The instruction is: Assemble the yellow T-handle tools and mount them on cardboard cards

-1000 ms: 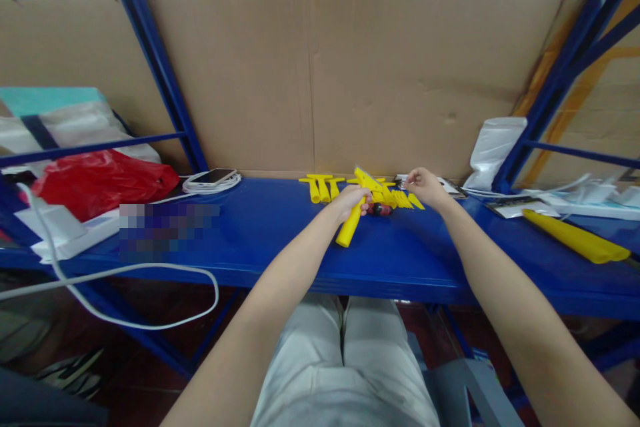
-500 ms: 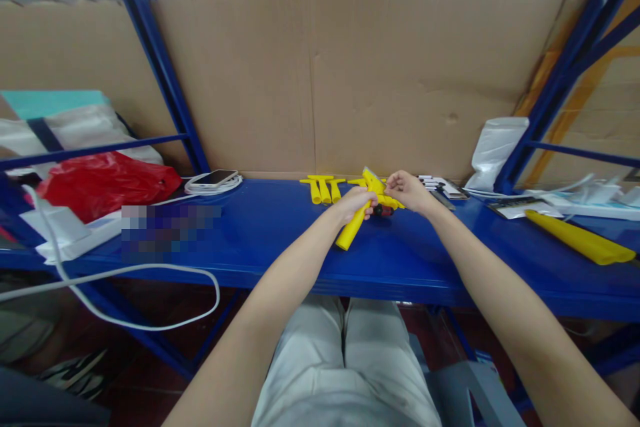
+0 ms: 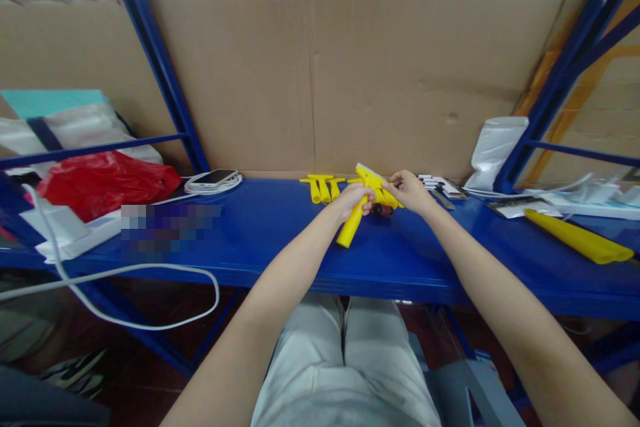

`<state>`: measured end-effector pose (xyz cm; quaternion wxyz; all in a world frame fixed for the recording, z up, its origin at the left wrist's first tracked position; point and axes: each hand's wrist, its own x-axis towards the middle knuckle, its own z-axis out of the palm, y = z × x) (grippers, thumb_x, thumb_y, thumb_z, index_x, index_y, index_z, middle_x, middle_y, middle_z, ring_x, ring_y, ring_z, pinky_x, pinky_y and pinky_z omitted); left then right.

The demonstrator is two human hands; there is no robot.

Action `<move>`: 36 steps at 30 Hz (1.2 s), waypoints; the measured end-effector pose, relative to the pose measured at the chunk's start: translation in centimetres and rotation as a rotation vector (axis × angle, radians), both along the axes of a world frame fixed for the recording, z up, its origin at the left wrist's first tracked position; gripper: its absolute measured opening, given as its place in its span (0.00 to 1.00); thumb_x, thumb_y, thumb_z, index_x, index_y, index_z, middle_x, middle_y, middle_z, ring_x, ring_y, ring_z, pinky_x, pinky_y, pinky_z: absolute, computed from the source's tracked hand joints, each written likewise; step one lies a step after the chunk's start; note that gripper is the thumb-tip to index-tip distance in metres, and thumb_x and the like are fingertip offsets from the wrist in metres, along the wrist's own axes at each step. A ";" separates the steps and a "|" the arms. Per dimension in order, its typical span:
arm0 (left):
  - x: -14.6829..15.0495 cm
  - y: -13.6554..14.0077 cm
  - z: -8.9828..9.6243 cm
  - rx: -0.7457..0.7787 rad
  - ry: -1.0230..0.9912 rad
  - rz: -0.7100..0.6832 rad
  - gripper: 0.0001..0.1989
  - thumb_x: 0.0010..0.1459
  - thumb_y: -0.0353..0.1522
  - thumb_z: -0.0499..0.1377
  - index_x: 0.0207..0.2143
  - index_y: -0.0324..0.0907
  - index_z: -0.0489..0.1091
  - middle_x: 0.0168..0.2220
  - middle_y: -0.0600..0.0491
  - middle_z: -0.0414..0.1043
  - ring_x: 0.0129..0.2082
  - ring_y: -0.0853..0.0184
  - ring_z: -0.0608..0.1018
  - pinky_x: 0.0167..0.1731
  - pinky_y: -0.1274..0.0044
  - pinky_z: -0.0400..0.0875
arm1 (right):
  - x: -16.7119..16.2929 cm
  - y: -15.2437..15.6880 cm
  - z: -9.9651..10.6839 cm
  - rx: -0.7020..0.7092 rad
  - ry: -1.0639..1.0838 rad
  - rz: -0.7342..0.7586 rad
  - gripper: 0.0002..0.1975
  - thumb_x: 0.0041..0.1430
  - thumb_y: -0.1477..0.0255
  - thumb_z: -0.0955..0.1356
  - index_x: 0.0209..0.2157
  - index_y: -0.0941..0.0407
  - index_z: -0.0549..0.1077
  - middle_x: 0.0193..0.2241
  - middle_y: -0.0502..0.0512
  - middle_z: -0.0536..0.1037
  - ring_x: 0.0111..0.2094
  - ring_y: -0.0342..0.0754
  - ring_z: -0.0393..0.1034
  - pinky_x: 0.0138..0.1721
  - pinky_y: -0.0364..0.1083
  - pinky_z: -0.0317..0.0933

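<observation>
My left hand (image 3: 356, 201) is closed around the handle of a yellow scraper (image 3: 351, 227), with its wide head tilted up and a pale strip along the top edge. Bent together in a pinch, the fingers of my right hand (image 3: 407, 190) are at the right end of the scraper's head; anything small between them is hidden. Behind and below the hands lie more yellow T-shaped pieces (image 3: 389, 199), partly covered. A dark red and black object (image 3: 383, 210) rests on the blue table just beneath them.
Several yellow T-shaped handles (image 3: 325, 190) lie by the cardboard wall (image 3: 240, 80). To the right are a long yellow piece (image 3: 580, 237), a white bag (image 3: 496, 153) and small packets (image 3: 445, 185). A phone (image 3: 216, 177), cables and a red bag (image 3: 107, 181) sit left on the blue table (image 3: 270, 240).
The scraper's head has turned slightly to the left and faces up more. My right fingers have moved in from just beside the head to its right end.
</observation>
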<state>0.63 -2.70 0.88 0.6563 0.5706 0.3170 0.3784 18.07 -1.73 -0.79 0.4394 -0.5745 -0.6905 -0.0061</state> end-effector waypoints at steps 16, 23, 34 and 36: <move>-0.4 1.1 -0.6 -0.059 -0.143 0.208 0.10 0.45 0.19 0.51 0.22 0.41 0.56 0.14 0.62 0.59 0.09 0.79 0.57 0.12 0.83 0.53 | -1.1 -1.3 -0.7 -0.501 -0.489 0.084 0.11 0.54 0.64 0.70 0.37 0.55 0.74 0.34 0.54 0.77 0.35 0.48 0.71 0.35 0.43 0.60; -0.2 1.2 -0.6 -0.068 -0.136 0.250 0.10 0.44 0.19 0.51 0.21 0.42 0.56 0.14 0.61 0.59 0.08 0.77 0.58 0.12 0.82 0.53 | -0.9 -1.2 -0.5 -0.441 -0.340 0.152 0.14 0.54 0.65 0.70 0.41 0.57 0.73 0.35 0.55 0.77 0.33 0.46 0.71 0.33 0.42 0.61; -0.2 1.2 -0.6 -0.074 -0.131 0.284 0.10 0.43 0.19 0.50 0.19 0.41 0.56 0.12 0.62 0.56 0.09 0.78 0.57 0.12 0.82 0.52 | -1.1 -1.2 0.1 -0.257 0.491 0.340 0.25 0.42 0.51 0.73 0.31 0.57 0.70 0.14 0.41 0.60 0.15 0.36 0.51 0.17 0.39 0.46; -0.3 1.1 -0.5 -0.078 -0.139 0.283 0.10 0.44 0.19 0.50 0.19 0.41 0.56 0.12 0.61 0.56 0.09 0.78 0.57 0.12 0.82 0.52 | -1.2 -1.3 0.5 -0.194 0.594 0.323 0.24 0.40 0.50 0.73 0.26 0.56 0.67 0.13 0.42 0.59 0.15 0.36 0.51 0.16 0.39 0.46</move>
